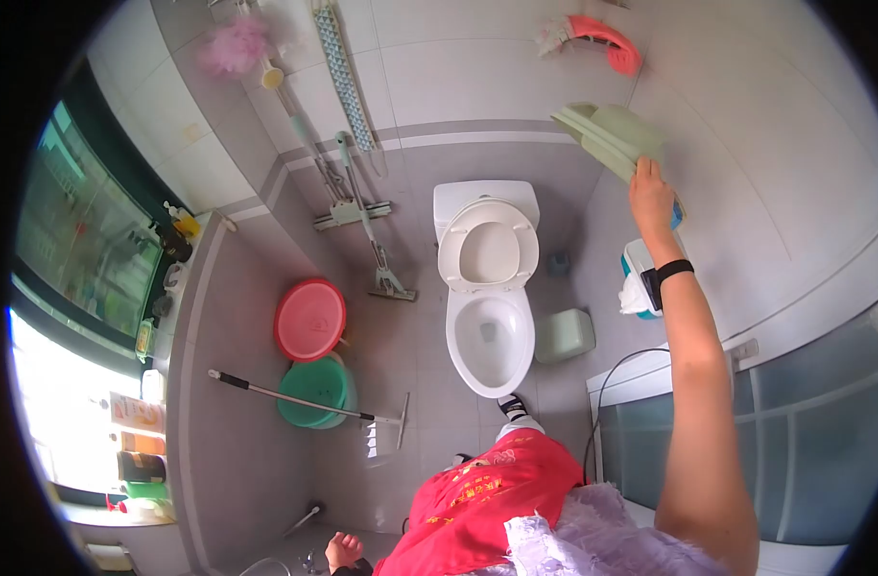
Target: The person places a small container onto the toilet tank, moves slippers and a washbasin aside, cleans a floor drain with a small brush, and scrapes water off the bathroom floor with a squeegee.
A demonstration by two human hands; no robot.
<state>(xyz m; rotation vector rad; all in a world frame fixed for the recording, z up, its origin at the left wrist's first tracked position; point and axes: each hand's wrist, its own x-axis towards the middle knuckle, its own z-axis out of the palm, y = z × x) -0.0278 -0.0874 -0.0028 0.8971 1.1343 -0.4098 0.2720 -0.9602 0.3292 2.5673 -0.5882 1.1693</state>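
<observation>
Holding a pale green flat thing (607, 136) by its edge with the right hand (653, 192), at the upper right of the frame, by the wall. Showing the left hand (343, 550) at the bottom, left of the red apron (492, 490), with bent fingers; cannot tell if closed or holding something. Looking down at a white toilet (492, 331) in the middle, with a red tub (310, 319) and green tub (314, 394) to its left.
</observation>
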